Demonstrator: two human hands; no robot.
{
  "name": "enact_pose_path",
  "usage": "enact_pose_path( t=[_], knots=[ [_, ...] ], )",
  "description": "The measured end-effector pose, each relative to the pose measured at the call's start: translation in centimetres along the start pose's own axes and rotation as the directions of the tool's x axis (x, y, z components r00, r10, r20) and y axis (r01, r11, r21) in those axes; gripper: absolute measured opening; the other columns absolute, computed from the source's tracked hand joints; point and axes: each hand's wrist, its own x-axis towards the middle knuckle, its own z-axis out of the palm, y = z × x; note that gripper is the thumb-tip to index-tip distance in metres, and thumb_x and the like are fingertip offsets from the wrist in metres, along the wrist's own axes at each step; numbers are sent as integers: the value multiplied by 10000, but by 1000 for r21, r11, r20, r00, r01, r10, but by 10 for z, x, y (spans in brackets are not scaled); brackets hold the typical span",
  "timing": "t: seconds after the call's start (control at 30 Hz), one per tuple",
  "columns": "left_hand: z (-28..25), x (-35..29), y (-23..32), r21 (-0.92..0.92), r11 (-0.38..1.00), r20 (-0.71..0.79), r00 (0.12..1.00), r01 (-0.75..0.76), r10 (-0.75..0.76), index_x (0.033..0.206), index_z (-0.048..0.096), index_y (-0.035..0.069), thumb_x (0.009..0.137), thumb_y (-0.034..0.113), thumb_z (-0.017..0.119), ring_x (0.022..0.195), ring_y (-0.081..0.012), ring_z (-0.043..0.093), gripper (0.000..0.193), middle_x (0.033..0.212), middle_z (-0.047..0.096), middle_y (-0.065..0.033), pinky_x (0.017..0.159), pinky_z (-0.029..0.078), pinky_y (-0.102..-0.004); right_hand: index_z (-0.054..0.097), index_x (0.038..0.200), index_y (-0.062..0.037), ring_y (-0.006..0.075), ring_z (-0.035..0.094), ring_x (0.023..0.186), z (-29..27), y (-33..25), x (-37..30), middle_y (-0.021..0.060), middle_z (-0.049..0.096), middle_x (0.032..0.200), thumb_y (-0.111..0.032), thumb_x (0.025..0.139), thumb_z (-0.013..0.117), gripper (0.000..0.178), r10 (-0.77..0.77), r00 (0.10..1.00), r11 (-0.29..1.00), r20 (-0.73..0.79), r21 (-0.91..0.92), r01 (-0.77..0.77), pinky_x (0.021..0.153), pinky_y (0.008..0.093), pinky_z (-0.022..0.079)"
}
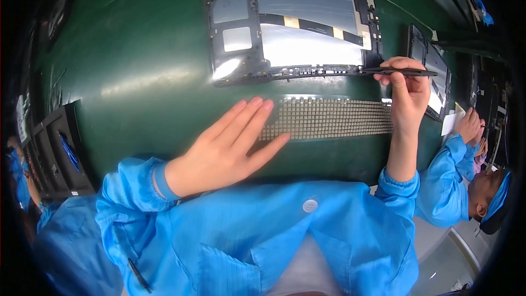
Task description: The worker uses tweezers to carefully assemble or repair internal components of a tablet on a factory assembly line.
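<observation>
My right hand [406, 90] grips black tweezers [402, 70] in a pinch, held level. Their tips point left and reach the lower right edge of a black device frame [236, 63], near a row of small parts along that edge. Silvery panels and a dark strip with yellow patches cross the frame. Below it lies a sheet of small square pads [334, 118] in a tight grid. My left hand [224, 145] rests flat, fingers stretched, at the left end of that sheet. It holds nothing.
A green mat [137, 77] covers the worktable. Another dark frame [433, 71] lies to the right, partly behind my right hand. A black tray [57, 153] stands at the left. Farther right, another person in blue has hands near a white paper [451, 123].
</observation>
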Motion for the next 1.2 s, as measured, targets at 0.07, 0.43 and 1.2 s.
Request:
enact_pose_path(
  t=[0.07,0.43,1.2],
  knots=[
    [-1,-1,-1,2,1000,6,1000,-4,4,1208,609,210,744,235,624,1204,-350,498,465,1299,484,-252,1016,414,-423,519,1021,45,173,629,754,-1,2,1,176,609,976,1,895,565,141,-6,1000,1000,10,5,6,722,285,543],
    [-1,-6,-1,-7,1000,3,1000,4,-4,1216,602,210,739,244,616,1205,-346,498,479,1305,479,-254,1025,406,-420,530,1010,52,189,628,827,8,-7,1,177,607,983,33,876,568,141,-7,1000,997,25,-78,9,764,306,549],
    [2,-2,1,-6,1000,-38,999,22,-23,1198,588,220,758,215,524,1156,-326,534,445,1285,522,-178,1005,430,-416,635,954,29,194,671,802,97,-14,-48,132,669,929,50,757,702,210,235,947,971,218,-98,-218,695,278,549]
  ],
)
